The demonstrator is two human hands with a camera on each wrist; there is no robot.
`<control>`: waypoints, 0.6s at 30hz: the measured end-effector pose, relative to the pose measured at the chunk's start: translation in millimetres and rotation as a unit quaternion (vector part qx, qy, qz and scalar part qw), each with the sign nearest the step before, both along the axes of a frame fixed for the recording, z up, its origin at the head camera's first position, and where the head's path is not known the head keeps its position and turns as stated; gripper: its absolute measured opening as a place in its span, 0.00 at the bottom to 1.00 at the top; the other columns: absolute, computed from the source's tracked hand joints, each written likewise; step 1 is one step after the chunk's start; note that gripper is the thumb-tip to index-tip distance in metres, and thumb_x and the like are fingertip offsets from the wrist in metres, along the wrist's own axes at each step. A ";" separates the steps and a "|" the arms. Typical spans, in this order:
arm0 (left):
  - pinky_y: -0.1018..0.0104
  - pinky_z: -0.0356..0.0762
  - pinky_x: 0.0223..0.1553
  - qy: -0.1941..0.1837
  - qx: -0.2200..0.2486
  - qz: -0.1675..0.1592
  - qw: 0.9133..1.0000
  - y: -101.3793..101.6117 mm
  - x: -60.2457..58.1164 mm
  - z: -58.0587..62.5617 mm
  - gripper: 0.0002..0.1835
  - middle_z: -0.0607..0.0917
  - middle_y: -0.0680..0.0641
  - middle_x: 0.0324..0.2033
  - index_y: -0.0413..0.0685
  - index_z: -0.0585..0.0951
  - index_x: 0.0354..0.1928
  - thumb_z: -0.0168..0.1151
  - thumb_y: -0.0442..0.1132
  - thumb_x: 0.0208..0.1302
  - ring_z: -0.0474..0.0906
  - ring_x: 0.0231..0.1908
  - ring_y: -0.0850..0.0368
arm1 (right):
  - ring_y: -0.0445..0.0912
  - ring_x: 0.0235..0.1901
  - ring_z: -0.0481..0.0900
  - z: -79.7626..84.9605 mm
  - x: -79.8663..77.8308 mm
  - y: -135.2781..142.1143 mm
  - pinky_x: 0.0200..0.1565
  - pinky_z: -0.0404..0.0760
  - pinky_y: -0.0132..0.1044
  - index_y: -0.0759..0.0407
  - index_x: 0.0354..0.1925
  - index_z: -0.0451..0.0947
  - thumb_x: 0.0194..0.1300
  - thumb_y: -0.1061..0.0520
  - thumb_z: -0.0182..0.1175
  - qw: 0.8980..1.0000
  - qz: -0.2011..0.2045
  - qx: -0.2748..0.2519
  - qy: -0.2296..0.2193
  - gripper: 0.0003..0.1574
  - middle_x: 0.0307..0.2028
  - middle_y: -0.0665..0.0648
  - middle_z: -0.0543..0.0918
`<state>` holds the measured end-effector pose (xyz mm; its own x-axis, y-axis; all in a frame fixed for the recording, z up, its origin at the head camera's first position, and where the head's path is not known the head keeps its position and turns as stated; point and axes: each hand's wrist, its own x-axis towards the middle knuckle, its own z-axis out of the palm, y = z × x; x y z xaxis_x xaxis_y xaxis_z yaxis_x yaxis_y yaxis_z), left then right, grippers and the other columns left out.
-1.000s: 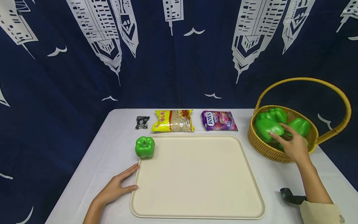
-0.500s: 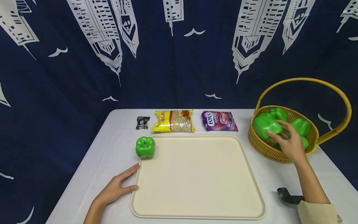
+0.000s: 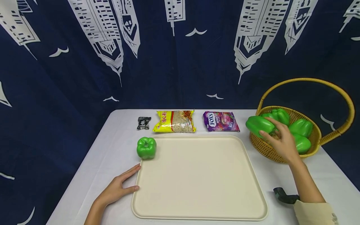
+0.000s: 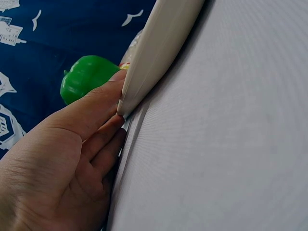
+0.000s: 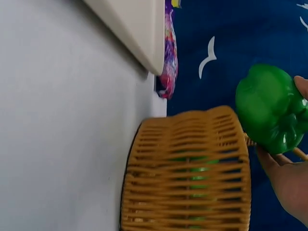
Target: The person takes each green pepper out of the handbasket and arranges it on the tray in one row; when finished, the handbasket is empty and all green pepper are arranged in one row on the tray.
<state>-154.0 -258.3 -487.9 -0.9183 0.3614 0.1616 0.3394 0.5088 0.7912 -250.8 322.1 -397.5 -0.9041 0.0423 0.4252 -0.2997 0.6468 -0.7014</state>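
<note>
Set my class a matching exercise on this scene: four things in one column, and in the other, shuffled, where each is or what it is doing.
Things:
1. left hand
2. purple packet
3. right hand
4. small black packet

Places and states:
A. holding a green pepper over the rim of the wicker basket
B. behind the tray, at the left end of the row of packets
C. touching the tray's left edge
D. behind the tray, at the right end of the row of packets

Right pairs: 1-C, 2-D, 3-A, 4-B
</note>
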 end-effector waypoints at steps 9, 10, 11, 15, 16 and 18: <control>0.86 0.47 0.58 -0.004 0.008 -0.002 1.000 -0.7 -0.2 -0.7 0.38 0.63 0.50 0.66 0.55 0.67 0.65 0.68 0.50 0.52 0.54 0.66 0.46 | 0.55 0.51 0.66 1.0 -2.1 -16.8 0.42 0.65 0.17 0.55 0.67 0.55 0.45 0.57 0.74 1.000 -0.006 0.017 0.024 0.56 0.59 0.62 0.63; 0.86 0.47 0.58 -0.005 0.008 -0.001 1.000 -0.7 -0.1 -0.7 0.38 0.63 0.50 0.66 0.55 0.67 0.65 0.68 0.50 0.51 0.54 0.66 0.46 | 0.58 0.52 0.66 1.1 -2.5 -18.3 0.42 0.65 0.17 0.56 0.67 0.55 0.44 0.58 0.74 1.000 0.000 0.017 0.025 0.56 0.59 0.63 0.63; 0.86 0.47 0.58 -0.005 0.008 0.000 1.000 -0.5 -0.1 -0.6 0.38 0.63 0.50 0.66 0.55 0.67 0.65 0.68 0.50 0.51 0.54 0.66 0.46 | 0.60 0.52 0.66 1.1 -3.1 -19.8 0.43 0.65 0.18 0.57 0.67 0.55 0.44 0.58 0.74 1.000 0.005 0.019 0.024 0.56 0.59 0.64 0.62; 0.86 0.47 0.58 -0.004 0.001 0.007 1.000 1.6 1.5 2.6 0.38 0.64 0.50 0.66 0.54 0.67 0.65 0.68 0.48 0.51 0.54 0.66 0.46 | 0.62 0.55 0.63 0.2 -5.1 -25.6 0.49 0.67 0.31 0.58 0.66 0.57 0.43 0.62 0.74 0.999 0.026 0.028 0.029 0.55 0.58 0.67 0.61; 0.86 0.47 0.58 -0.003 -0.001 0.009 1.000 2.6 2.3 4.1 0.38 0.64 0.49 0.66 0.53 0.67 0.65 0.69 0.47 0.51 0.55 0.66 0.46 | 0.62 0.55 0.62 0.0 -5.5 -27.3 0.51 0.68 0.37 0.58 0.65 0.58 0.42 0.63 0.74 0.999 0.030 0.031 0.032 0.55 0.58 0.67 0.61; 0.86 0.47 0.57 -0.002 -0.002 0.011 1.000 5.0 4.2 8.2 0.37 0.64 0.47 0.66 0.50 0.67 0.65 0.69 0.45 0.51 0.55 0.66 0.44 | 0.61 0.56 0.62 0.0 -6.6 -30.8 0.51 0.67 0.50 0.57 0.65 0.59 0.41 0.65 0.74 0.998 0.035 0.040 0.040 0.55 0.58 0.66 0.62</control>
<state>-149.9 -253.4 -479.7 -0.9266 0.3420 0.1566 0.3251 0.5186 0.7908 -257.4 291.2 -397.5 -0.8669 -0.0576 0.4952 -0.3990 0.6756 -0.6200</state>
